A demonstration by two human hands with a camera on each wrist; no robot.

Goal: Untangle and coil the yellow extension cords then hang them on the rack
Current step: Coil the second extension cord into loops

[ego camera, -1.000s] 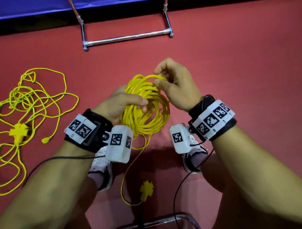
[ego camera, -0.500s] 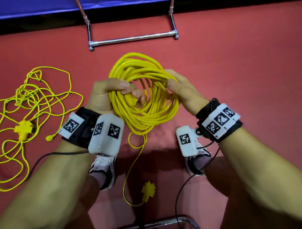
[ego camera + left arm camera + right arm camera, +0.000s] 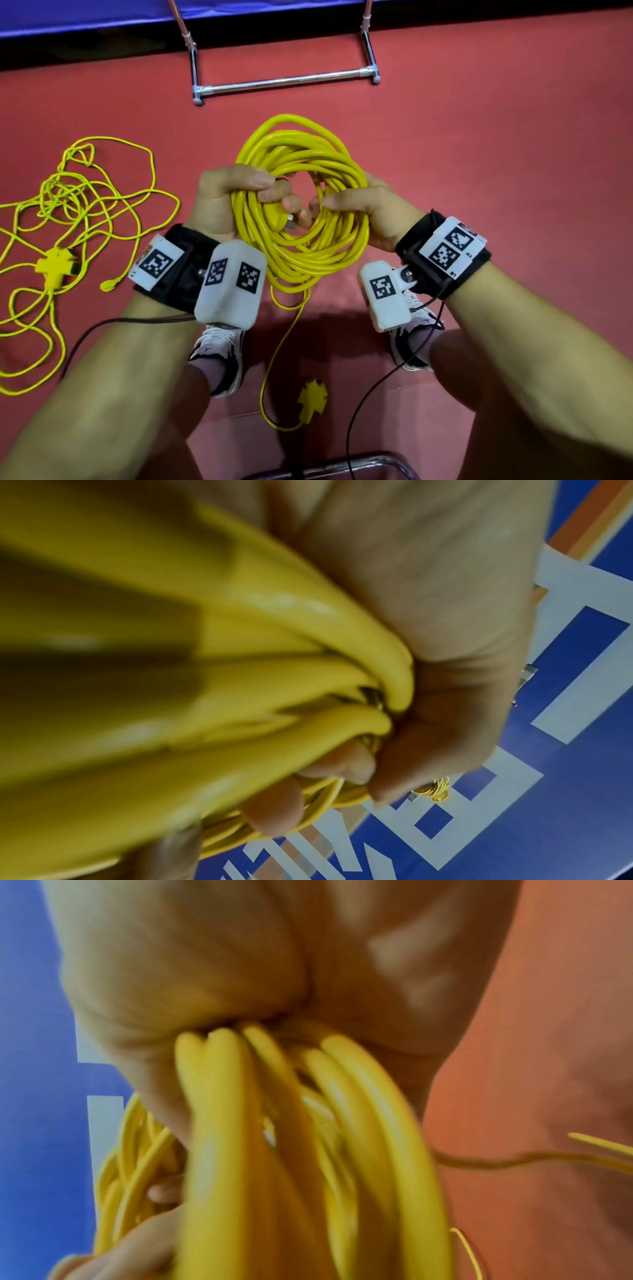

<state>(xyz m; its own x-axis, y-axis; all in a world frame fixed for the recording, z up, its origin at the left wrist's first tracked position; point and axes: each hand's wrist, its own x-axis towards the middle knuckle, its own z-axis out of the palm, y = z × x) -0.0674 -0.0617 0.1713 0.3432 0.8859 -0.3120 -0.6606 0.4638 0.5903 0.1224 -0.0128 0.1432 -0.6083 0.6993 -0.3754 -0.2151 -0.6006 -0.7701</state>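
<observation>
Coiled cord (image 3: 301, 219) hides what looks like a plug.

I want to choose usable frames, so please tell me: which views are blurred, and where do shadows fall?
Head view: sharp; a shadow darkens the red floor under the coiled cord. Left wrist view: the cord close to the lens is blurred. Right wrist view: cord and right hand both soft.

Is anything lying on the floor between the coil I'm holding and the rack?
Nothing visible. Bare red floor separates the coiled cord from the rack; the tangled cord lies off to the left.
</observation>
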